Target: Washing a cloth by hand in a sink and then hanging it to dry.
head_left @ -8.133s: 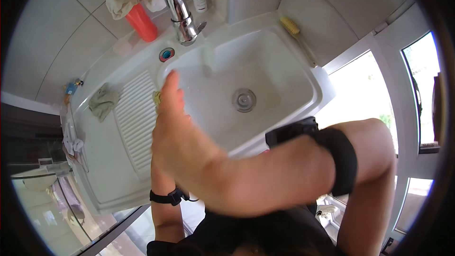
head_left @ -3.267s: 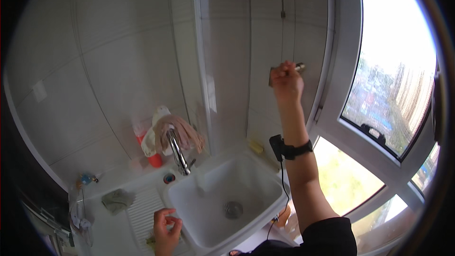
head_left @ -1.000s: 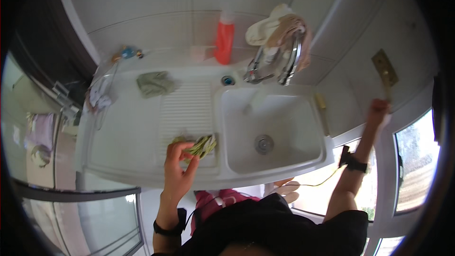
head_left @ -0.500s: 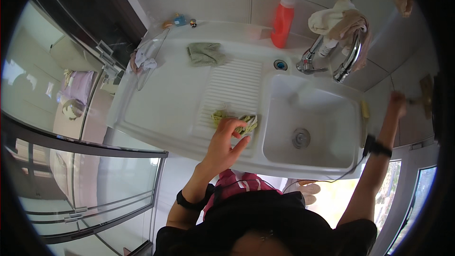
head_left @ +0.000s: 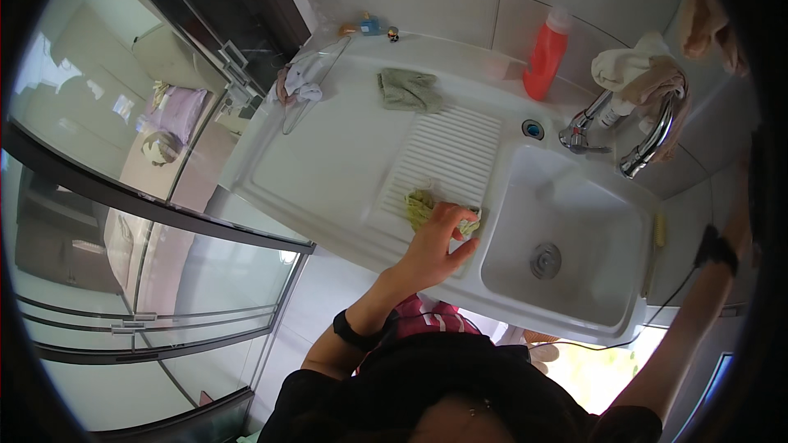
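Note:
A crumpled yellow-green cloth [head_left: 419, 208] lies on the ribbed washboard part of the white sink unit. My left hand [head_left: 437, 242] rests over it with loosely curved fingers. Its thumb stands apart from the index finger, with a gap between them. Part of the cloth is under the fingers, and a lighter bit shows past the fingertips. Far to the right, my right arm reaches out beyond the basin, and my right hand [head_left: 743, 176] is dim at the dark rim of the picture. Its fingers and anything in them cannot be made out.
Right of the washboard is the basin [head_left: 525, 189], with a chrome faucet [head_left: 654, 138] draped in cloths behind it. A red bottle [head_left: 545, 57] stands at the back. A grey-green cloth [head_left: 409, 89] and a hanger [head_left: 324, 86] lie further left. A cable [head_left: 657, 324] trails from my right wrist.
The view has turned, so the sink appears further right. My right arm has stretched further toward the right, its hand now in shadow. My left hand stays over the yellow-green cloth.

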### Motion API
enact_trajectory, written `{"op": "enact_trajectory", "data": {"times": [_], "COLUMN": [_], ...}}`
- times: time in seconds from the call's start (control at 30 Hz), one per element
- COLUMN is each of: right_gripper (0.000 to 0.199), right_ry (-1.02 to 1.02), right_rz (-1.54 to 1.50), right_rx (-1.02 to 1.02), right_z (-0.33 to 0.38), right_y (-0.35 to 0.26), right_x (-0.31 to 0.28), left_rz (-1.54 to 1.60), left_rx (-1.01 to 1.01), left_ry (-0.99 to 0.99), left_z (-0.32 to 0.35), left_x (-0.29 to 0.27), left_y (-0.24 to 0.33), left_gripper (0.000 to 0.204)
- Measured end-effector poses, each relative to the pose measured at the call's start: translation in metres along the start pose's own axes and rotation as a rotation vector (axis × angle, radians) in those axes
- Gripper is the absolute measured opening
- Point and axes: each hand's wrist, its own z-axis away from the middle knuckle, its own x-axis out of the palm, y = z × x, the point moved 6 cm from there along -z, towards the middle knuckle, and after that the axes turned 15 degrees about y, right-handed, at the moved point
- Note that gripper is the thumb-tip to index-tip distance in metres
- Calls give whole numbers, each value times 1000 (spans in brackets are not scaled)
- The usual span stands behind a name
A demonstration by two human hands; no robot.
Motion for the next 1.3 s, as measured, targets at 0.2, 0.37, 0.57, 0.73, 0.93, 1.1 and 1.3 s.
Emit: {"op": "enact_trajectory", "data": {"times": [0.2,0.37,0.57,0.73,0.93,1.1,1.3], "right_gripper": [39,24,24,15,31,38,20], "right_ry": [208,222,150,98,-153,-157,-22], "right_rz": [-32,-461,-432,-439,36,247,34], "right_rx": [-302,-160,-254,-198,-494,-751,-745], "right_z": [202,269,198,226,326,360,466], "right_y": [34,-86,-154,-125,-116,-123,-131], "right_x": [-69,-49,38,90,157,197,171], "left_rz": [-2,-79,2,-25,-11,44,234], "left_rx": [104,52,128,47,16,149,196], "left_ry": [43,16,-16,26,22,-52,-264], "left_z": [3,13,12,19,20,9,7], "left_x": [1,-5,18,9,-8,-20,-34], "left_y": [-17,-25,-3,-15,-24,-13,-37], "left_gripper": [30,27,29,29,30,30,28]}}
